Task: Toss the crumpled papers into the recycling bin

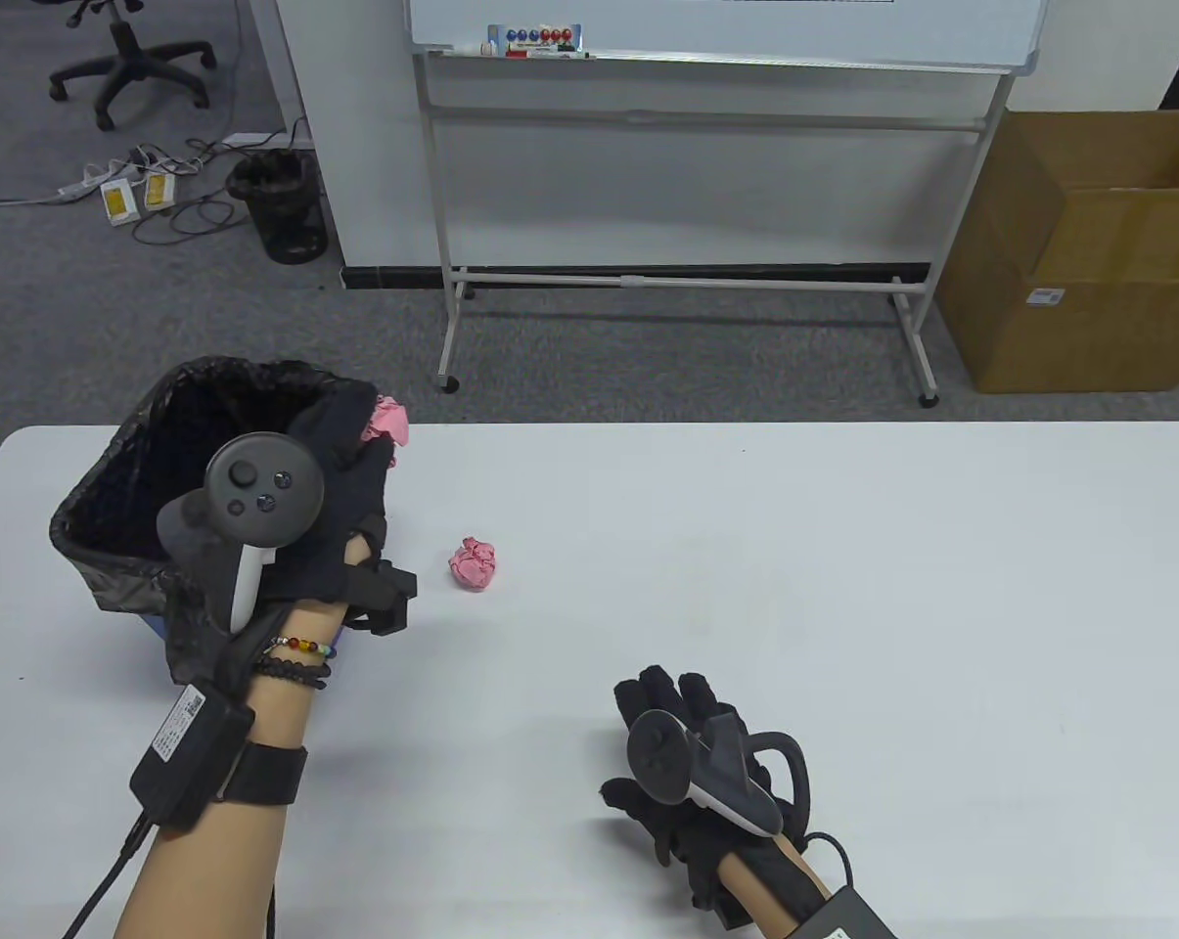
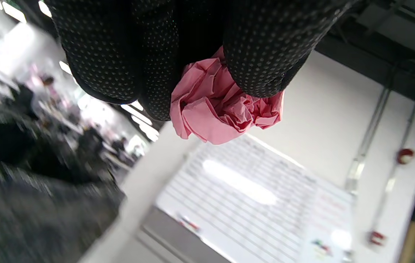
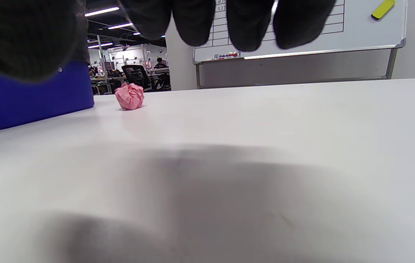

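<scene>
You see a pink paper ball [image 1: 475, 563] on the white table [image 1: 843, 587], right of the blue bin [image 3: 32, 98] with its black liner [image 1: 119, 509]. Your black, white-dotted left glove [image 2: 119, 54] pinches another pink ball [image 2: 218, 106].

Open tabletop [image 1: 843, 587] right of the bin [image 1: 110, 509]; only one pink paper ball [image 1: 475, 563] beside it.

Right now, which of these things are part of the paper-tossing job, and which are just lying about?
Part of the job:
- left hand, gripping a pink paper ball
- second pink paper ball, lying on the table
- bin lined with a black bag
- right hand, resting on the table, holding nothing

Just lying about:
- whiteboard
- cardboard box
- office chair
- black mesh basket on the floor
</scene>
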The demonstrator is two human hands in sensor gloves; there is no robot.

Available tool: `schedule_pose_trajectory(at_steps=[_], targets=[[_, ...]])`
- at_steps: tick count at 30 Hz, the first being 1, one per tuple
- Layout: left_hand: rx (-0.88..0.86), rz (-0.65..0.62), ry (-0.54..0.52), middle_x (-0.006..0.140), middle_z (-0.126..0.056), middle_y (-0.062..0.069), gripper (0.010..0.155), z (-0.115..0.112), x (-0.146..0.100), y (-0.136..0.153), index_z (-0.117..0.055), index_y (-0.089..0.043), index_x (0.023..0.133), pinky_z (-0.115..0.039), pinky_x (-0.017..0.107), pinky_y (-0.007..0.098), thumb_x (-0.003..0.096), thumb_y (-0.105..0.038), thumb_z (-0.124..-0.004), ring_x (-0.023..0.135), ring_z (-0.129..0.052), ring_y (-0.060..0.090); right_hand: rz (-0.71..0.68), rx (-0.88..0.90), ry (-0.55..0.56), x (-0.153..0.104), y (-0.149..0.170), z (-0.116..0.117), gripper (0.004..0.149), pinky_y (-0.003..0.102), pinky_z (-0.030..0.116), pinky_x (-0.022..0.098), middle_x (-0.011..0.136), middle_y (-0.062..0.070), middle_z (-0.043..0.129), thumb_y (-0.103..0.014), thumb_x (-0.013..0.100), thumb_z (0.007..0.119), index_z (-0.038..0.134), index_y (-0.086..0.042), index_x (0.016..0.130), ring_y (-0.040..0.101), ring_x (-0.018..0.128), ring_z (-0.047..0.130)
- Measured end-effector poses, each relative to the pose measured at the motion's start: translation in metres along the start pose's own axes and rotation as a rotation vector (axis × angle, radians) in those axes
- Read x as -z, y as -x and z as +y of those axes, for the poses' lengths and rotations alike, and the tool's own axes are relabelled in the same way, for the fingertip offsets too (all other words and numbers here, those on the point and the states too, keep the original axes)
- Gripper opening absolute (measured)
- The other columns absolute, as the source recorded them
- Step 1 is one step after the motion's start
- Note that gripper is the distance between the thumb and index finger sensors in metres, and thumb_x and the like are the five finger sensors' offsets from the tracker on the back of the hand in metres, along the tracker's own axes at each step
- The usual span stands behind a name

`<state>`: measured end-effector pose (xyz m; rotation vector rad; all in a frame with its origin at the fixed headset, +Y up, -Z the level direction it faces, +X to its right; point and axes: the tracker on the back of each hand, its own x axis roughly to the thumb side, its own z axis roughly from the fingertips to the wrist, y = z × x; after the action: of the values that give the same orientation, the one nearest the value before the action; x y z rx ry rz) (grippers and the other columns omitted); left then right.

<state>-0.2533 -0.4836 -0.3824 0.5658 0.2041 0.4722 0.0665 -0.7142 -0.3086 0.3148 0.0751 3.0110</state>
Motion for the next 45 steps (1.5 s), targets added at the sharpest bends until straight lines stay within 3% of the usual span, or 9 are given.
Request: schedule_pose_trajectory(at_steps=[10,12,14,15,17,23,30,36,45], targets=[[0.381,0.087,-0.164,0.103,-0.085,0.009,0.054,0.019,0.018,0.043,-0.076,-0.026,0.099,-0.089,0.057,0.045,0.0467,-0.036,-0.087,0.084,-0.100,0.027,-0.001,-0.002,0.000,0.000,0.000,0.000,0.092,0.056,0.055,0.076,0.119,-0.002,0.044,-0.065,0.030,0.079,0.042,-0.033,0.108,0.038,0.112,0.051],[0.419,0.117,-0.122,0.105,-0.083,0.009,0.056,0.014,0.024,0.054,-0.075,-0.025,0.100,-0.086,0.060,0.049,0.0470,-0.037,-0.086,0.088,-0.097,0.029,0.000,-0.002,-0.001,0.000,0.000,0.000,0.092,0.056,0.055,0.076,0.119,-0.002,0.045,-0.065,0.030,0.079,0.042,-0.033,0.108,0.038,0.112,0.051],[0.425,0.186,0.081,0.119,-0.062,0.013,0.071,0.004,0.031,0.066,-0.061,-0.024,0.109,-0.067,0.071,0.062,0.0466,-0.048,-0.084,0.105,-0.071,0.046,0.002,-0.003,-0.002,0.000,0.000,0.000,0.092,0.056,0.055,0.076,0.119,-0.002,0.044,-0.065,0.030,0.079,0.042,-0.033,0.108,0.038,0.112,0.051],[0.391,0.178,0.126,0.123,-0.049,0.014,0.078,0.001,0.031,0.070,-0.053,-0.025,0.112,-0.059,0.074,0.066,0.0456,-0.053,-0.083,0.109,-0.058,0.049,0.003,-0.002,-0.001,0.000,0.000,0.000,0.092,0.056,0.055,0.076,0.119,-0.001,0.044,-0.065,0.030,0.079,0.042,-0.033,0.109,0.038,0.112,0.051],[0.339,0.188,0.130,0.124,-0.045,0.017,0.081,-0.001,0.030,0.073,-0.050,-0.023,0.114,-0.054,0.073,0.069,0.0454,-0.057,-0.079,0.110,-0.052,0.052,0.003,-0.001,-0.002,0.000,0.000,0.000,0.092,0.056,0.055,0.076,0.119,-0.002,0.044,-0.065,0.030,0.079,0.042,-0.033,0.108,0.038,0.112,0.051],[0.289,0.115,0.141,0.124,-0.044,0.016,0.078,-0.008,0.022,0.056,-0.053,-0.024,0.113,-0.051,0.074,0.069,0.0468,-0.056,-0.078,0.111,-0.049,0.051,0.001,-0.002,0.001,0.001,0.000,0.000,0.092,0.056,0.055,0.076,0.119,-0.002,0.044,-0.065,0.030,0.079,0.042,-0.033,0.108,0.038,0.112,0.051],[0.210,-0.029,0.190,0.122,-0.051,0.015,0.075,-0.030,0.003,0.012,-0.056,-0.024,0.112,-0.055,0.075,0.063,0.0474,-0.053,-0.079,0.110,-0.053,0.047,0.002,0.002,0.007,0.001,0.000,0.000,0.092,0.056,0.054,0.076,0.119,-0.002,0.044,-0.065,0.030,0.079,0.042,-0.033,0.108,0.038,0.112,0.051],[0.162,-0.135,0.307,0.122,-0.052,0.015,0.074,-0.063,-0.016,-0.022,-0.055,-0.024,0.112,-0.056,0.075,0.064,0.0482,-0.053,-0.079,0.110,-0.055,0.047,0.000,0.003,0.011,0.000,0.000,-0.001,0.092,0.056,0.055,0.076,0.119,-0.002,0.044,-0.065,0.030,0.079,0.042,-0.033,0.109,0.038,0.112,0.051],[0.170,-0.180,0.442,0.123,-0.049,0.015,0.074,-0.121,-0.025,-0.039,-0.054,-0.025,0.113,-0.056,0.075,0.063,0.0484,-0.053,-0.078,0.110,-0.054,0.046,0.005,-0.001,0.016,0.000,0.001,0.000,0.092,0.056,0.054,0.076,0.119,-0.002,0.043,-0.065,0.030,0.079,0.042,-0.033,0.109,0.038,0.112,0.050]])
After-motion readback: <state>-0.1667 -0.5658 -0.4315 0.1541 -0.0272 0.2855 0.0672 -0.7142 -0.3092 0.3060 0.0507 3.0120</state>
